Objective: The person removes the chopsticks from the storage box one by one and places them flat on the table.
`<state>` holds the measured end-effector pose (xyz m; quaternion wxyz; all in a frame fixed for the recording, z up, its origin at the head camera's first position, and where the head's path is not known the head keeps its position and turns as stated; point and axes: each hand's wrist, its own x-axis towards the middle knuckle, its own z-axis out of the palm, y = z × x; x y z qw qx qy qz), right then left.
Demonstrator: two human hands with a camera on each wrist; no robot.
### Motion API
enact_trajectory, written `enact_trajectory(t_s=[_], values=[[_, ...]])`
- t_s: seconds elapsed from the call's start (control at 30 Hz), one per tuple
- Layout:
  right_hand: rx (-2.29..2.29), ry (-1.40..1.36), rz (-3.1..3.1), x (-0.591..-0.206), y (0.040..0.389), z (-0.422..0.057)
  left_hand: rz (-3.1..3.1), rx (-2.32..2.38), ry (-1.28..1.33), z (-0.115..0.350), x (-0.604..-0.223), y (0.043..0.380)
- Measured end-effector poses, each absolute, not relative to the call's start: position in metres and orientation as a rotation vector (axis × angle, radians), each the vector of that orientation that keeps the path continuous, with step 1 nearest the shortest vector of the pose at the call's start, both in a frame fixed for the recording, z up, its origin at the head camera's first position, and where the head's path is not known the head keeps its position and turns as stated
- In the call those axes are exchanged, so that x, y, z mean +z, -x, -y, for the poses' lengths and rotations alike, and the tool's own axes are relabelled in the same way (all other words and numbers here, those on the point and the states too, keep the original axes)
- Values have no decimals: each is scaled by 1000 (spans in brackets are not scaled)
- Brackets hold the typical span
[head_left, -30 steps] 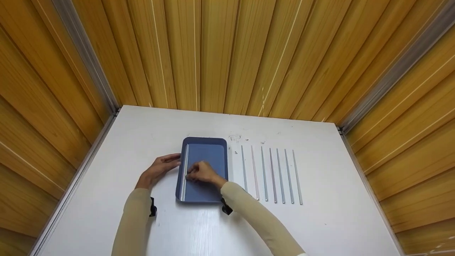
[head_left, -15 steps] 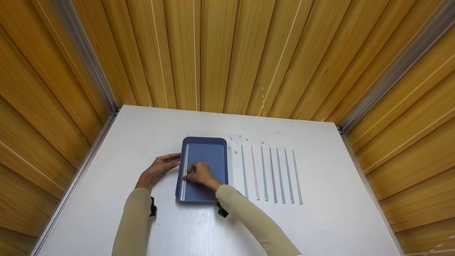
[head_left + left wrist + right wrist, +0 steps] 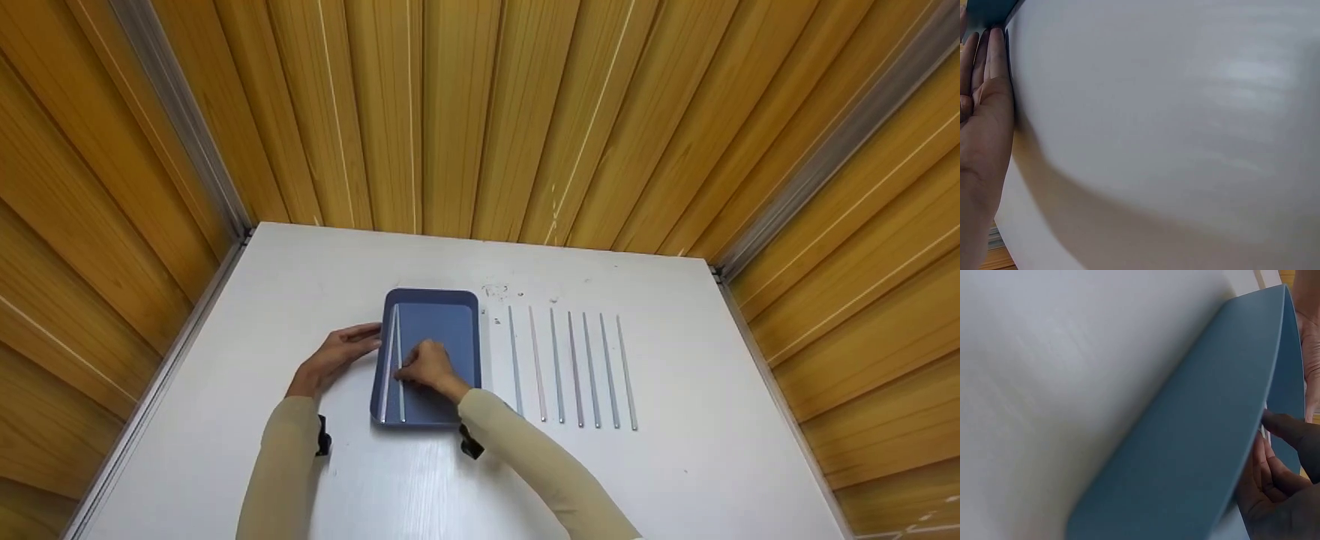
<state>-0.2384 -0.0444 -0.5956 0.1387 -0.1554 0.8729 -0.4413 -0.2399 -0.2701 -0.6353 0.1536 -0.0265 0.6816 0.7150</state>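
Observation:
A blue tray (image 3: 442,322) lies on the white table. Inside it, one slim shiny chopstick (image 3: 385,401) runs along the left wall. A second chopstick (image 3: 402,405) slants beside it, top ends close together and near ends apart. My right hand (image 3: 429,366) pinches this slanted one near its middle; in the right wrist view, the thumb and fingers of the right hand (image 3: 1280,478) are partly hidden behind the tray wall (image 3: 1196,399). With fingers extended, my left hand (image 3: 335,358) touches the tray's left outer side. The left wrist view shows the hand (image 3: 991,107) against the tray (image 3: 985,14).
Right of the tray, several chopsticks (image 3: 576,367) in bluish, pinkish and silver tints lie side by side on the table (image 3: 705,465). Small dark marks (image 3: 496,291) dot the table near the tray's far right corner. Wood-patterned walls (image 3: 450,112) enclose the back and sides.
The near end of the held chopstick has swung right, away from the one by the wall. My right hand shifted slightly left, then back right. My left hand has stayed put.

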Motion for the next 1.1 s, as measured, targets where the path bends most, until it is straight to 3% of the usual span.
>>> enact_trajectory(t_s=[0.63,1.1], values=[[-1533,150,-2262,-587,240,16,-1932,2050,95,270,-633,238],[-1581,286,-2233,-584,245,-10,-1959,2041,104,269,-633,239]])
